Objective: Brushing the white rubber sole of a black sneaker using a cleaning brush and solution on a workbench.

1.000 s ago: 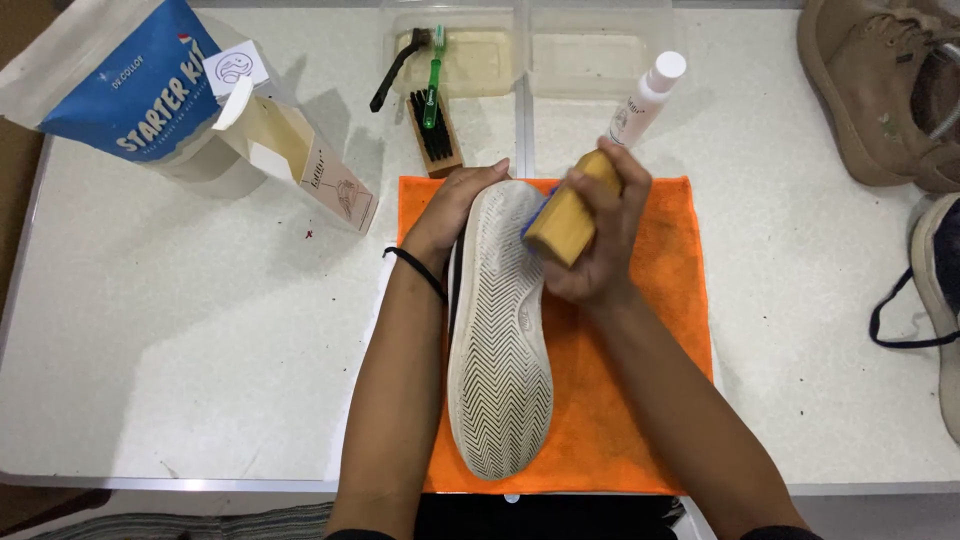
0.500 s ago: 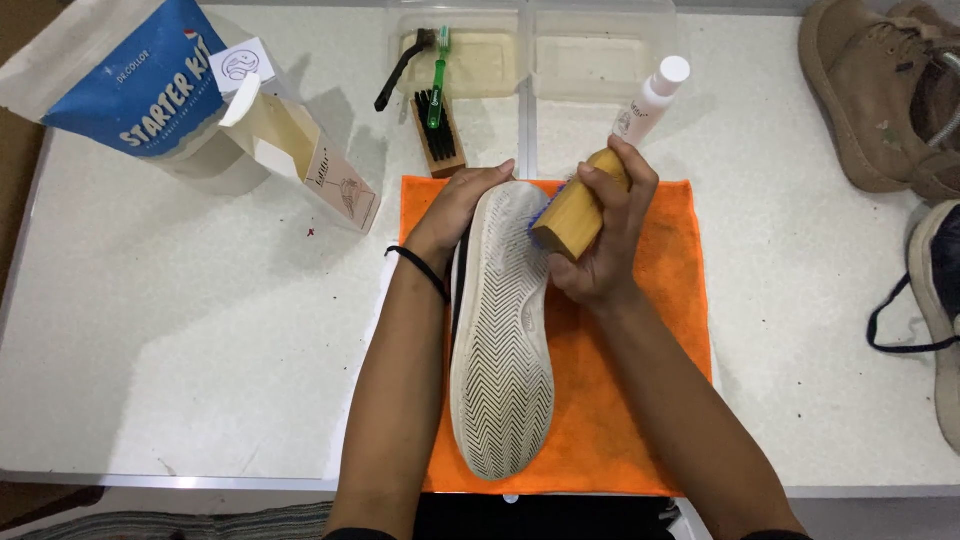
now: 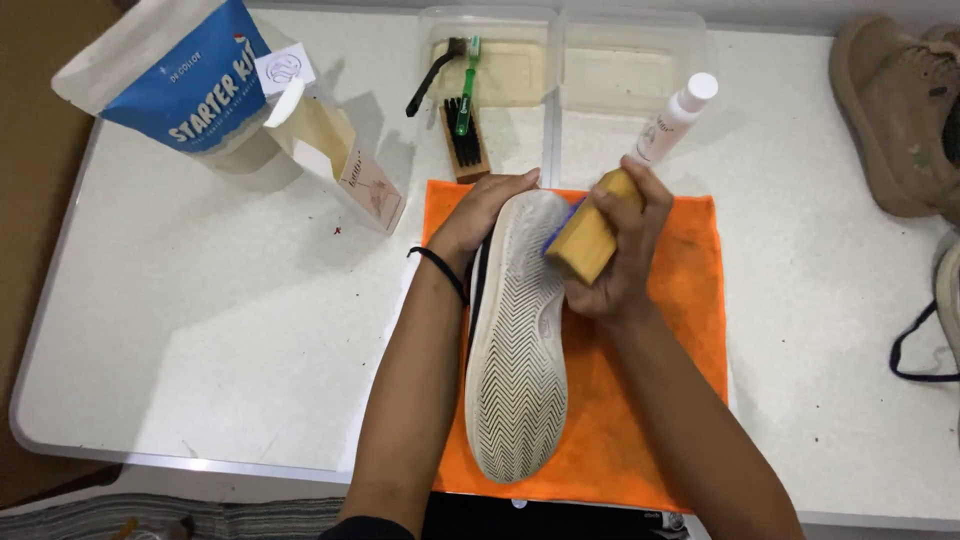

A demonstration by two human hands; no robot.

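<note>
A shoe lies sole up on an orange cloth, its pale zigzag tread facing me. My left hand grips the toe end from the left side; a black band circles that wrist. My right hand is closed around a wooden-backed brush with blue bristles, pressed against the right edge of the sole near the toe.
A white bottle stands behind the cloth. Two clear tubs sit at the back, the left one with a green toothbrush, and a dark brush lies by it. A blue pouch and open box at left, tan shoe at right.
The brush in my right hand has shifted slightly along the sole edge near the toe. My left hand keeps its hold on the shoe.
</note>
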